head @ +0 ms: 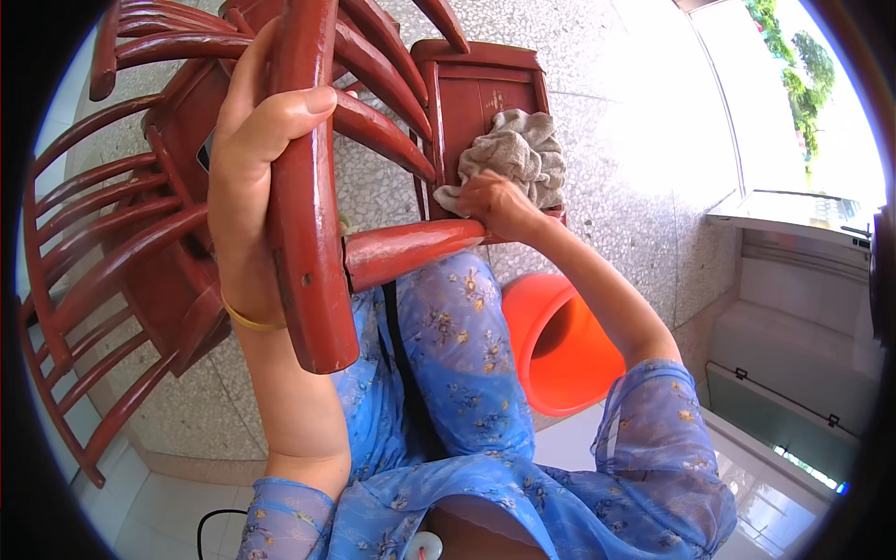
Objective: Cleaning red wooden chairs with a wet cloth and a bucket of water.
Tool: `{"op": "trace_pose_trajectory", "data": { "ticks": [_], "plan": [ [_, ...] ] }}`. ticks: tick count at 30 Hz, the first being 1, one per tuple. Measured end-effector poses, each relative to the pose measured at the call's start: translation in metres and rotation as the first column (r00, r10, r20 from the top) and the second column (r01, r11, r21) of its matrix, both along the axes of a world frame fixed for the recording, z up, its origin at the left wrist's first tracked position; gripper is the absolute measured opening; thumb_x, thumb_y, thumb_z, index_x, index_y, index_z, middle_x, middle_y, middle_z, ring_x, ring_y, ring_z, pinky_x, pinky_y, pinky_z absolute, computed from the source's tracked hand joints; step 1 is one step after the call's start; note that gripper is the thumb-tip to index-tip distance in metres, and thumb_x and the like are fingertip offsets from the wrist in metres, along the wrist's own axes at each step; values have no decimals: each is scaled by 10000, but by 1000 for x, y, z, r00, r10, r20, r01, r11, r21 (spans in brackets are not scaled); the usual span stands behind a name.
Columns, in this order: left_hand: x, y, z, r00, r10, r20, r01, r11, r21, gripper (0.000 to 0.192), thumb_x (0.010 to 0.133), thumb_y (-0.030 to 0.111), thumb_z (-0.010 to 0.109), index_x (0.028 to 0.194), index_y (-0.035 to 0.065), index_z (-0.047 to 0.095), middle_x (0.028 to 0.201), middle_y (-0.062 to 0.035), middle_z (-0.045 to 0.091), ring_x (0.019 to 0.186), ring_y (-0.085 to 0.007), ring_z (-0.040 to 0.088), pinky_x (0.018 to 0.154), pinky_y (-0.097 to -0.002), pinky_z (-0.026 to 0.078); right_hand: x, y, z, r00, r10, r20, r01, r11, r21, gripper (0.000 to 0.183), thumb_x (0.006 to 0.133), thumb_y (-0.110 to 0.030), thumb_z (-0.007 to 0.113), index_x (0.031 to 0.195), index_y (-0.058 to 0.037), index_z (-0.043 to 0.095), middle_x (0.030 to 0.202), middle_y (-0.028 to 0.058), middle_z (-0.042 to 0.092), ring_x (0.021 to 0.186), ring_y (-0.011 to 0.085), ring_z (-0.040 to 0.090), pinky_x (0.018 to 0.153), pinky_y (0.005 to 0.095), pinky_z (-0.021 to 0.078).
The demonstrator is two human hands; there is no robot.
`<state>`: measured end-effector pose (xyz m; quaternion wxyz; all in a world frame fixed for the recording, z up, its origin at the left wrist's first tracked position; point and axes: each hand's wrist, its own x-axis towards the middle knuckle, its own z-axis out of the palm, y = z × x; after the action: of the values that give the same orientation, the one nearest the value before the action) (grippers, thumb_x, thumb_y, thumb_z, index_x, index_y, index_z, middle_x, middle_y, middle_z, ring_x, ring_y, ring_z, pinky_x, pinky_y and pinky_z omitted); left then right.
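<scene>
A red-painted wooden chair stands close before me, its thick top rail (311,231) nearest the camera. My left hand (245,147) grips this rail, with the thumb over its upper side. Curved back slats (385,136) run from the rail towards the seat (458,94). On the seat lies a crumpled grey-beige cloth (521,154). My right hand (500,203) is at the cloth's near edge, its fingers curled on the fabric. The fingertips are partly hidden. A worn pale patch shows on the seat beyond the cloth.
An orange-red plastic bucket (570,350) stands by my right knee, below my right forearm. More red wooden chairs (168,294) crowd the left side. A speckled stone floor (602,154) lies under them. At the right are a doorway and a pale cabinet (791,315).
</scene>
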<state>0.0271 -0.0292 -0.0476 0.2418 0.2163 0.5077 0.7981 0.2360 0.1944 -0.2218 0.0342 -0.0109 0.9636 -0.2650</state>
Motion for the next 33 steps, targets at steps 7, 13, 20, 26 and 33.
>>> {"op": "trace_pose_trajectory", "data": {
  "ticks": [7, 13, 20, 26, 33],
  "plan": [
    [8, 0, 4, 997, 2, 75, -2, 1000, 3, 596, 755, 196, 609, 1296, -32, 509, 1138, -106, 564, 974, -134, 560, 874, -252, 438, -21, 15, -26, 987, -97, -128, 120, 975, 189, 230, 732, -151, 667, 953, -207, 699, 950, 45, 597, 1003, 262, 562, 851, 397, 477],
    [14, -5, 3, 990, 39, -136, -52, 994, -92, 588, 824, 253, 532, 1328, -42, 468, 1272, -190, 533, 1140, -229, 553, 1021, -354, 409, -7, 34, 18, 929, 18, 369, -220, 830, 512, 259, 730, -137, 658, 967, -226, 710, 1048, 80, 594, 1069, 232, 561, 827, 393, 453],
    [10, 2, 2, 987, 40, -152, -51, 997, -66, 651, 840, 291, 510, 1379, -62, 418, 1293, -218, 522, 1161, -266, 556, 1062, -402, 397, -21, 0, -10, 934, -182, 306, 120, 970, 209, 225, 708, -154, 646, 923, -180, 708, 1049, 60, 596, 1110, 256, 545, 914, 408, 419],
    [14, 4, 9, 999, 15, -38, -18, 996, -84, 655, 830, 289, 526, 1373, -64, 425, 1287, -221, 522, 1168, -271, 548, 1061, -407, 398, -40, 5, -12, 893, -178, 413, 66, 960, 273, 121, 716, -158, 634, 825, -162, 685, 909, 78, 617, 977, 287, 604, 825, 412, 464],
    [9, -2, -3, 979, 54, -196, -67, 996, -60, 650, 827, 277, 535, 1369, -67, 430, 1293, -216, 521, 1182, -273, 543, 1071, -414, 392, -22, -1, -30, 934, -301, 191, 292, 954, 73, 96, 733, -177, 627, 795, -136, 688, 875, 122, 618, 860, 325, 624, 775, 434, 495]
  ]
}}
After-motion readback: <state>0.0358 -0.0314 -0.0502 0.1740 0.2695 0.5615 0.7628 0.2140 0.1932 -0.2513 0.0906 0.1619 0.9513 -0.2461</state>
